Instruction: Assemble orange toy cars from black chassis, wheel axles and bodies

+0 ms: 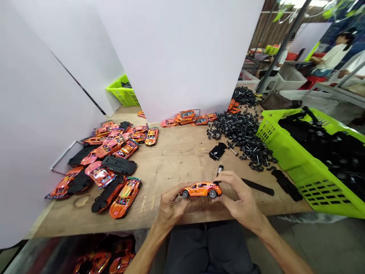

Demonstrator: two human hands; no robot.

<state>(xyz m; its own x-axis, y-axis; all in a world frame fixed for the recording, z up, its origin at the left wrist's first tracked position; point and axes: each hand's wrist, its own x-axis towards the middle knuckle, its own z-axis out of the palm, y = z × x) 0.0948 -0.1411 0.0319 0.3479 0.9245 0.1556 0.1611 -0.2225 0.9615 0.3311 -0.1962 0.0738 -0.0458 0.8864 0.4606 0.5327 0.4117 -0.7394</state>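
Note:
An orange toy car [199, 189] is held side-on above the front of the wooden table, its wheels downward. My left hand [172, 203] is closed on one end of it, and my right hand [238, 196] pinches the other end, by the rear wheel. Behind my right hand lies a hammer, its metal head [219, 170] and black handle [258, 186] showing on either side. Farther back rests a black car base [218, 151], beside a large heap of black wheels on metal axles [242, 133].
Orange toy cars [114, 152] are piled on the left of the wooden table [173, 152]; more line the white partition [182, 57]. A lime-green basket [293, 163] of black parts stands at right, near another black base [286, 184]. People sit in the right background.

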